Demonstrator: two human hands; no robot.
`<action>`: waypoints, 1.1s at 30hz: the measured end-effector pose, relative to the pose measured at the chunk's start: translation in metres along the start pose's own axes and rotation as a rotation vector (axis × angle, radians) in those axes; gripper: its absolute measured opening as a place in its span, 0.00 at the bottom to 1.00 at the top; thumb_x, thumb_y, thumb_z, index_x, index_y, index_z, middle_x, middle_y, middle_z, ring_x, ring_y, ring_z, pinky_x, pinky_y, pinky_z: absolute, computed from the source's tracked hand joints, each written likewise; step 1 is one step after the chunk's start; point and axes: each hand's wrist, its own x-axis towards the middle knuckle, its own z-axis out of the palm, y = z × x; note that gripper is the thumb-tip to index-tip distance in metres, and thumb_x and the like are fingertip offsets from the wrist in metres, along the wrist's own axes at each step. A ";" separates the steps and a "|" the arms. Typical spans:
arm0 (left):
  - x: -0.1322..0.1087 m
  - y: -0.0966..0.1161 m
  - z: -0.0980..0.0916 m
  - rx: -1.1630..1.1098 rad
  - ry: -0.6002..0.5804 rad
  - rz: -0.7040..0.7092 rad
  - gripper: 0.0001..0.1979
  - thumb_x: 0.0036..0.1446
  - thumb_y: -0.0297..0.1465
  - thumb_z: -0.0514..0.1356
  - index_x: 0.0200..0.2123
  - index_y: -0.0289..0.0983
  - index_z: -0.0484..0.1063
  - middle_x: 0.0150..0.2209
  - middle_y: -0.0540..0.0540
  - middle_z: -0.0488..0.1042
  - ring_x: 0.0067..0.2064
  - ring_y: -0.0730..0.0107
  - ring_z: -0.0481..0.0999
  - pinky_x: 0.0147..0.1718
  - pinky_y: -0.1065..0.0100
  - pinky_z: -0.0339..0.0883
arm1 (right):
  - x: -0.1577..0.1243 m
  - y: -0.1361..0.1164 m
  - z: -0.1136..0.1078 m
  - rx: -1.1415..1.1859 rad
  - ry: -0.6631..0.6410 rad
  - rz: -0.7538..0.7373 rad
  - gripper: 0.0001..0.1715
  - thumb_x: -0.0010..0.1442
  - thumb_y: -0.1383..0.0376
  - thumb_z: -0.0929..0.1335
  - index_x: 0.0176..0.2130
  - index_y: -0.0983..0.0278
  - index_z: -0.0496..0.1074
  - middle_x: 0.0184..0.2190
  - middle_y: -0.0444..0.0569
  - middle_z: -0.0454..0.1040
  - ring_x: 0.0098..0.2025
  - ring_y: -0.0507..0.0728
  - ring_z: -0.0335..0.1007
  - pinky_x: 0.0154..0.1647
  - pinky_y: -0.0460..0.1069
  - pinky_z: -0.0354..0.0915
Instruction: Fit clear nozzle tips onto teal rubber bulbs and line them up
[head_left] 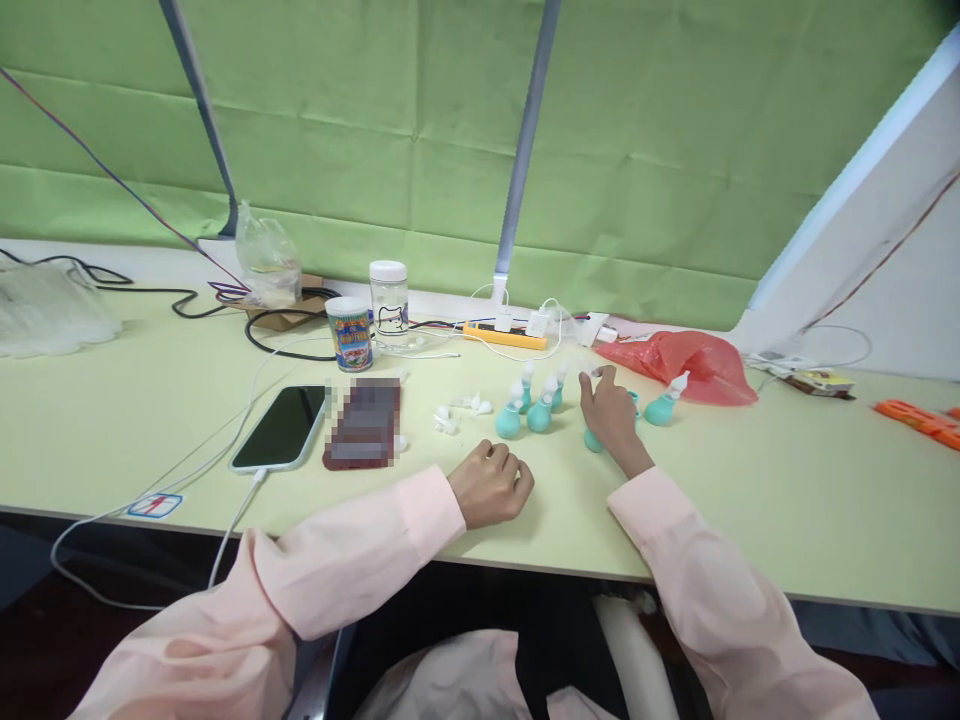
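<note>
My left hand (491,483) rests on the pale green table (150,400) as a loose fist; nothing shows inside it. My right hand (611,410) reaches forward over a teal rubber bulb (592,440), its fingertips pinching a small white tip (587,371). Three teal bulbs with white nozzles (529,405) stand just left of that hand, and another teal bulb (664,405) lies to its right. Several loose white nozzle pieces (457,412) lie in front of my left hand.
A phone (281,427) on a white cable and a dark blurred item (364,423) lie to the left. Behind stand a printed cup (349,333), a clear jar (389,300), a yellow power strip (504,336), a red plastic bag (686,362) and a clear bag (266,260).
</note>
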 end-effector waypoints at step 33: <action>0.002 -0.043 0.028 -1.962 -0.051 -1.439 0.10 0.37 0.26 0.47 0.27 0.34 0.61 0.19 0.51 0.63 0.18 0.76 0.64 0.18 0.70 0.62 | -0.040 -0.043 -0.039 1.360 -0.583 -0.273 0.15 0.38 0.62 0.71 0.27 0.66 0.65 0.21 0.44 0.68 0.24 0.52 0.67 0.27 0.50 0.67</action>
